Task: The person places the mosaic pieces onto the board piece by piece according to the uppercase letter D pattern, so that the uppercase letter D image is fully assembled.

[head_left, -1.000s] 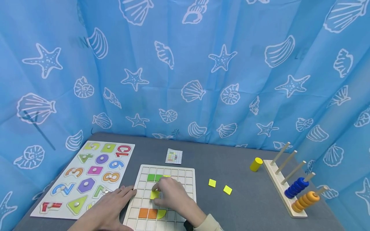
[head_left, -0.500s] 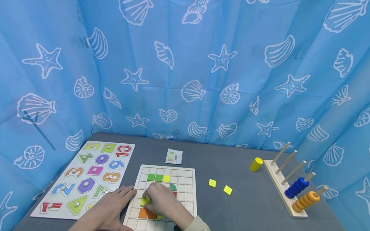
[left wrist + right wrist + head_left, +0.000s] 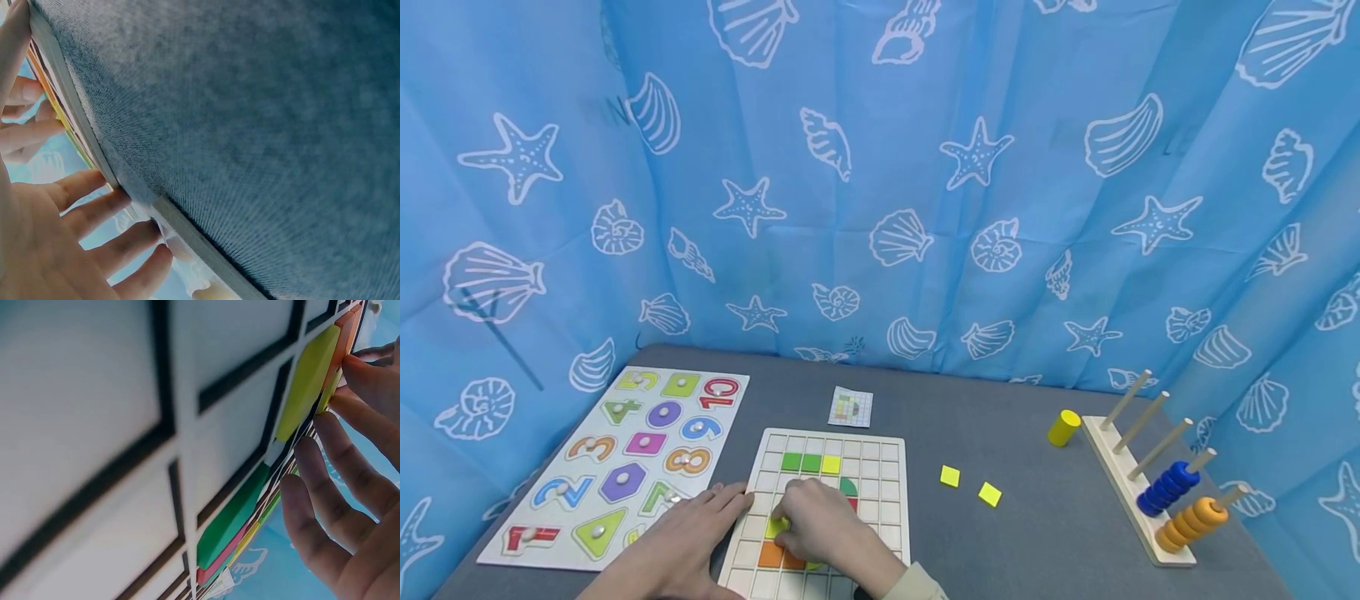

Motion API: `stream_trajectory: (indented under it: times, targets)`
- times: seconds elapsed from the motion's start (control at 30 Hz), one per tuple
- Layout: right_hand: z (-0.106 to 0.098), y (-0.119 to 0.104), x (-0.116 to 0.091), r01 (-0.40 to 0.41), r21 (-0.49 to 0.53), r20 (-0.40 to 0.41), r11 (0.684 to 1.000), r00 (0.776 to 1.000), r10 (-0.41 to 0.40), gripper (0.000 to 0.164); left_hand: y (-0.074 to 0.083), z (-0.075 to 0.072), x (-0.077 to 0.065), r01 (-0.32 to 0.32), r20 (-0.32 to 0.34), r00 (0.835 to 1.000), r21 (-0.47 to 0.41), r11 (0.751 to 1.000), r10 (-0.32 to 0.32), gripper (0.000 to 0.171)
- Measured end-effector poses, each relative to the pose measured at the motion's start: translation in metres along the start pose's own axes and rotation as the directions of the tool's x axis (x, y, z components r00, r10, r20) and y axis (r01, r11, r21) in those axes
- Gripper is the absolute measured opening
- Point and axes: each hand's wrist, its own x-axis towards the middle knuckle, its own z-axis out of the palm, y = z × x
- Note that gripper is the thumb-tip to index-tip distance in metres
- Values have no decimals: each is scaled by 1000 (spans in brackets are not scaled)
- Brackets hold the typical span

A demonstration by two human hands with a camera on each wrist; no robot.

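Note:
My right hand [image 3: 822, 523] pinches a yellow square tile [image 3: 774, 527] between thumb and index finger, low over the left side of a pale wooden grid board [image 3: 891, 492]. In the right wrist view the fingertips meet a yellow tile [image 3: 329, 392] beside the orange ones. Just below the hand are orange square tiles [image 3: 770, 554] and a partly covered yellow rounded piece [image 3: 307, 384]. My left hand [image 3: 681, 542] lies along the board's left edge, fingers spread and touching it. Green tiles [image 3: 801, 462] and a yellow tile [image 3: 831, 464] fill part of an upper row.
A number and shape puzzle [image 3: 625, 450] lies left of the board. Behind the board is a small pattern card [image 3: 851, 407]. Two loose yellow tiles [image 3: 950, 476] lie to the right, with a yellow cylinder [image 3: 1063, 427] and a peg stand [image 3: 1138, 492] with blue and orange rings farther right.
My right hand has carried the yellow tile left and toward me over the board, uncovering the upper yellow tile and the green and red pieces. The left hand stays put.

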Motion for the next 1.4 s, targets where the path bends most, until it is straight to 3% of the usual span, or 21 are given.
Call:
stream_trajectory:
  times: [0.3, 0.67, 1.07, 1.4]
  targets:
    - [-12, 11, -6, -33, 64, -41, 997, 999, 35, 27, -1, 0, -1, -10, -1, 1000, -5, 1000, 10, 120]
    - [-40, 56, -27, -154, 158, -83, 975, 982, 168, 24, -2, 0, 0, -14, 8, 1000, -16, 1000, 14, 119]
    - [-60, 107, -58, -275, 192, -167, 942, 937, 307, 24, -2, 0, 0, -30, -9, 999, 0, 1000, 30, 119]
    - [-68, 139, -82, -468, 200, -112, 860, 862, 495, 30, -2, 1, 0, -30, -7, 1000, -11, 999, 30, 119]
